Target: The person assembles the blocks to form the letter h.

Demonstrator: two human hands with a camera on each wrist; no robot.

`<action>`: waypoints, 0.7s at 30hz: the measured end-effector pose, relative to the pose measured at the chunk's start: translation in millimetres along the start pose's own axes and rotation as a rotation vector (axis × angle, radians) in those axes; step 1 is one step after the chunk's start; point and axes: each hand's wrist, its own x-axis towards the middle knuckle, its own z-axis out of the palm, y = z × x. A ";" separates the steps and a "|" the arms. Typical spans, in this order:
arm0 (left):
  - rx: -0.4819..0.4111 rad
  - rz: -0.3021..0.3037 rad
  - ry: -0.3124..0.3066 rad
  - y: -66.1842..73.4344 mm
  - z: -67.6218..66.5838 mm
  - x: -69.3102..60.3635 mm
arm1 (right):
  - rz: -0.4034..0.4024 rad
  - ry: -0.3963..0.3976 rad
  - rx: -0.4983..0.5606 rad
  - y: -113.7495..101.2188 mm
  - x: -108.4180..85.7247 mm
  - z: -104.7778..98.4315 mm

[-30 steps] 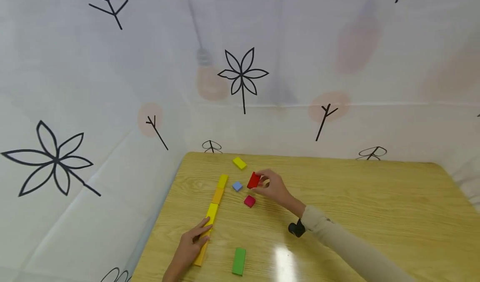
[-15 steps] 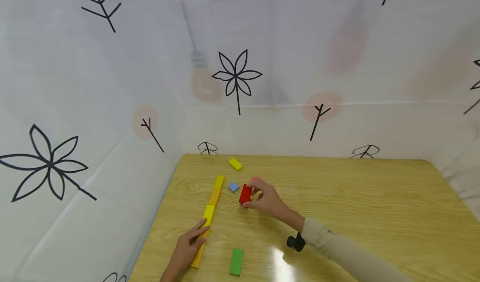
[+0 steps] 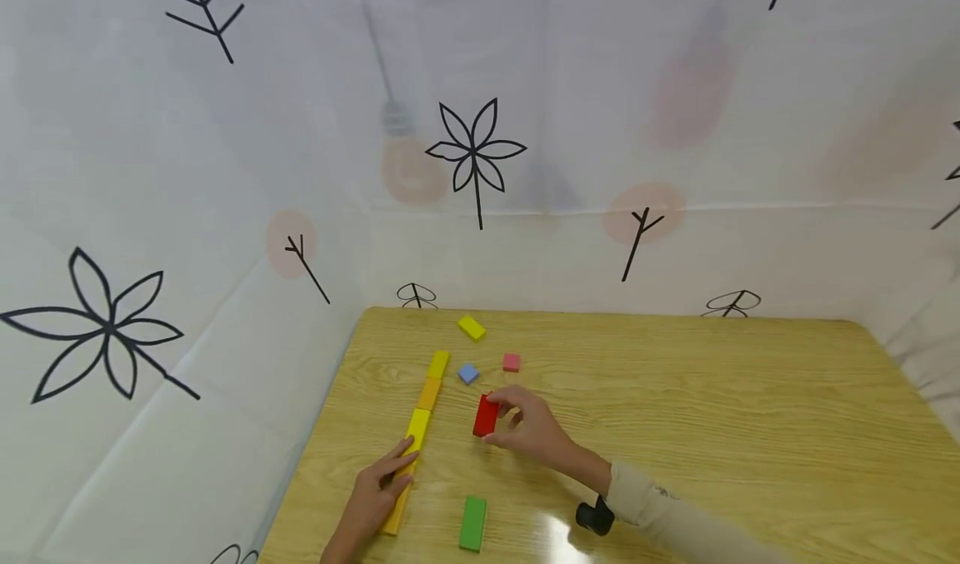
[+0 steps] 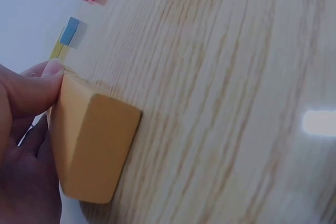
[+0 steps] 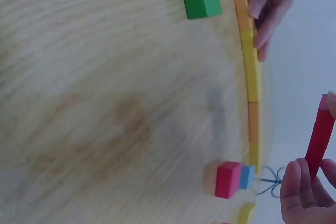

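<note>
Change noted in the head view: the red rectangular block (image 3: 485,415) has come towards the wearer, away from the loose pieces at the far end of the wooden tabletop (image 3: 712,414). The pink block (image 3: 512,362) now shows whole beyond the hand. The crimson cube (image 5: 228,180) no longer shows plainly from the head; the right wrist view confirms it on the tabletop, near the blue block (image 3: 468,373).

Meaning for the work, as judged: the red block is in transit, picked but not placed. It appears clear of the tabletop, though head and wrist views do not settle the height.

Position relative to the hands: the red block is at the fingertips of the right hand (image 3: 536,431), which pinches it between thumb and fingers. It stands to the right of the row of yellow and orange blocks (image 3: 428,394), not touching it, and beyond the green block (image 3: 472,524).

The left hand (image 3: 372,493) lies along the left side of the row near its close end, fingers extended and resting on the blocks, well apart from the red block. Its pressure cannot be determined. The row reads straight, with no obvious gaps
</note>
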 end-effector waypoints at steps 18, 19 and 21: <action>-0.003 0.080 0.002 -16.6 -1.0 3.0 | 0.071 -0.057 -0.009 5.9 -29.8 21.4; 0.005 0.082 0.007 -16.6 -1.1 2.6 | 0.073 -0.061 -0.006 6.1 -30.8 22.9; 0.019 0.091 0.020 -16.4 -1.3 1.6 | 0.073 -0.067 -0.010 6.8 -32.6 25.7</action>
